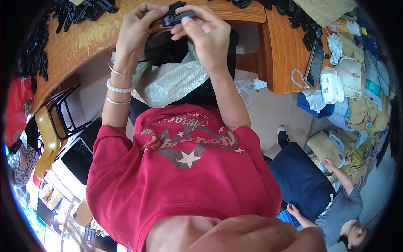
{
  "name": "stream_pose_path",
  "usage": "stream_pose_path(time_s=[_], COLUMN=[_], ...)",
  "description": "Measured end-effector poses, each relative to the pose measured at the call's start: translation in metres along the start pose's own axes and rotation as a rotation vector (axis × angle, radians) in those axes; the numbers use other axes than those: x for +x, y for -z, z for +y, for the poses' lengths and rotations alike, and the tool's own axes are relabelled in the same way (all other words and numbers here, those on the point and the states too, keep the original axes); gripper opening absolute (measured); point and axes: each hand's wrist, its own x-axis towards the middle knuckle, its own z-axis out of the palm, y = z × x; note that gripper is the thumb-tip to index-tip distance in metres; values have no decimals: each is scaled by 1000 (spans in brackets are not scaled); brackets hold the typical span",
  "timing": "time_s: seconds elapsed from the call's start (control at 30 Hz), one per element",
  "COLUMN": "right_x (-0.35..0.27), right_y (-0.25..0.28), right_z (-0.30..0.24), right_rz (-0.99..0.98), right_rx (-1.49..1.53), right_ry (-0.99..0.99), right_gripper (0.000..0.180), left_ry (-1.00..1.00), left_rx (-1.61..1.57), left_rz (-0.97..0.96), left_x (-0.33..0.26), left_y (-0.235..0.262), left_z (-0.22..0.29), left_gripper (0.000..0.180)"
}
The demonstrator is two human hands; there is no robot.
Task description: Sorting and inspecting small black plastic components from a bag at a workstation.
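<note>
Both hands, left hand (136,29) and right hand (205,35), are pinching closed around a small black plastic clip (176,16) up at 12 o'clock, over the wooden desk (79,40) edge.

wooden desk (79,40), pale floor (273,111), yellow chair (46,140)

Both my forearms reach up and away from my chest, bare from the short sleeves on, and they draw together toward the top. My left hand (136,29) sits with its back toward me, wrist slightly bent, fingers curled forward and the thumb stretched across toward the other hand. My right hand (208,35) is just beside it, almost touching, knuckles up, fingers bent in a pinching grip with the fingertips (184,26) pressed together. Both hands close on the same small object between them. My left wrist carries three bands.
</note>
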Motion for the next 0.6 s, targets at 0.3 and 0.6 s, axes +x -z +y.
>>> stream_pose_path(time_s=[0.3, 0.6], right_x=[-1, -7], right_y=[8, 4], right_z=[8, 13], right_rz=[-2, 133], right_rx=[-200, -88], right_ry=[19, 63], right_gripper=[16, 17], left_ry=[-35, -298], left_rx=[320, 645], left_rz=[2, -47], left_x=[-35, -42], left_y=[-44, -52], left_z=[33, 23], left_gripper=[33, 36])
